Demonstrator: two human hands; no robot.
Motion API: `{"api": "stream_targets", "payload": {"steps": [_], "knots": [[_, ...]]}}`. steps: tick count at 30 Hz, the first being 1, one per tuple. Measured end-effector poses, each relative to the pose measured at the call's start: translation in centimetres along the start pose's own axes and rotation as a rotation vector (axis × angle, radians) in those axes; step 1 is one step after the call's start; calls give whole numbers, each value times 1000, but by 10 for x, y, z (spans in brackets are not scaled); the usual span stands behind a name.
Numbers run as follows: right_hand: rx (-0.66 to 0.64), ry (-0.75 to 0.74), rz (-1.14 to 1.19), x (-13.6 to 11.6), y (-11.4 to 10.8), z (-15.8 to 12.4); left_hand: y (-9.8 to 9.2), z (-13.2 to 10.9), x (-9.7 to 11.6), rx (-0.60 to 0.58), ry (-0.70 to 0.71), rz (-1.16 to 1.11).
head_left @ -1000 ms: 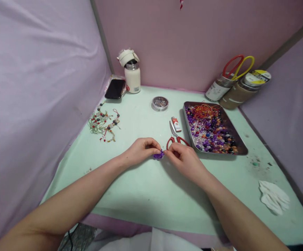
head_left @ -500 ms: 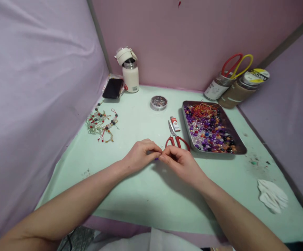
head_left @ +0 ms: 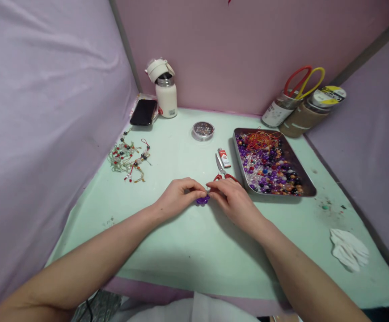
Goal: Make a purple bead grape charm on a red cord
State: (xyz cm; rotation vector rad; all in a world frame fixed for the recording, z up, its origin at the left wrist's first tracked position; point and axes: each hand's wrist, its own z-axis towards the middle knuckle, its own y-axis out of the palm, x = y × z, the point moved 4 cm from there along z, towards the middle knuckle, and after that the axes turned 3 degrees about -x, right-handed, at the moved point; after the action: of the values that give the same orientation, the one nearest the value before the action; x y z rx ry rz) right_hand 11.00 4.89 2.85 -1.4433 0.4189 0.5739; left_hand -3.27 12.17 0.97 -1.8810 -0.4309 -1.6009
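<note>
A small cluster of purple beads (head_left: 202, 200) hangs between my two hands, over the middle of the table. My left hand (head_left: 185, 195) pinches it from the left, thumb and index finger together at its top. My right hand (head_left: 230, 197) is at the right side of the beads, its thumb touching them and its index fingertip a little raised. Any thread between the fingers is too small to make out. Red-handled scissors (head_left: 221, 168) lie just beyond my right hand, which partly covers their handles. A red and white lighter (head_left: 224, 158) is beside the blades.
A metal tray (head_left: 306, 181) of mixed beads and cord sits at right. Strung beads (head_left: 122, 156) lie at left, near a phone (head_left: 144, 112) and bottle (head_left: 167, 98). Farther back are a round case (head_left: 203, 129) and jars (head_left: 276, 112). A white cloth (head_left: 348, 249) lies front right.
The purple beads now show more fully between my hands. My right hand has shifted slightly right, its fingertips less tightly closed, and covers more of the scissors' handles.
</note>
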Motion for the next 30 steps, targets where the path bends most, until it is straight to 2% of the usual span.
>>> {"api": "stream_targets", "payload": {"steps": [6, 12, 20, 23, 28, 30], "knots": [[75, -5, 22, -8, -7, -3, -4, 2, 1, 18, -50, -135], [-35, -108, -4, -16, 0, -5, -7, 5, 3, -3, -151, -279], [-112, -163, -41, -20, 6, -5, -5, 4, -1, -24, -170, -257], [-112, -174, -17, -20, 4, -5, -4, 2, 4, -8, -114, -172], [99, -24, 161, -9, -6, -1, -5, -2, 13, 32, 109, 123], [108, 10, 234, -4, -3, 1, -4, -4, 16, 45, 235, 283]]}}
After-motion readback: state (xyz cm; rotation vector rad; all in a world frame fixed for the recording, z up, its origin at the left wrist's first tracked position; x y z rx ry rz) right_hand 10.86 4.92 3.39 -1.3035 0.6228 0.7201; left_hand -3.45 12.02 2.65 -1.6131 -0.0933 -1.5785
